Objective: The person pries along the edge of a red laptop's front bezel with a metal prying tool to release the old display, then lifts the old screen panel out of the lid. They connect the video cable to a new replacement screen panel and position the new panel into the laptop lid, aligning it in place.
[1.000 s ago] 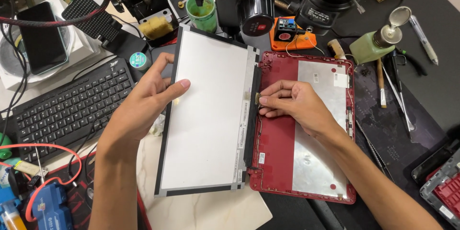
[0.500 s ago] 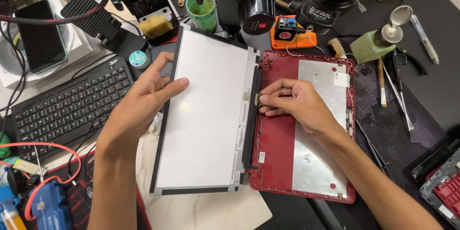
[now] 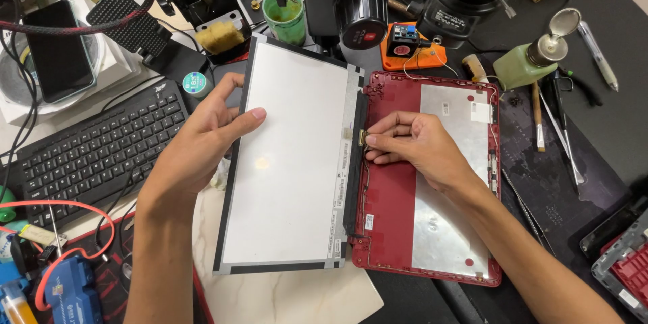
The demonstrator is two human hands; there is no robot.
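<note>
Pale rectangular screen panel (image 3: 290,155) beside red lid (image 3: 395,209)

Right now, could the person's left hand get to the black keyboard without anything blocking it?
Probably yes. The left hand grips the left edge of the screen panel, and the black keyboard lies just beside it with nothing standing between. It would have to let go of the panel first.
</note>
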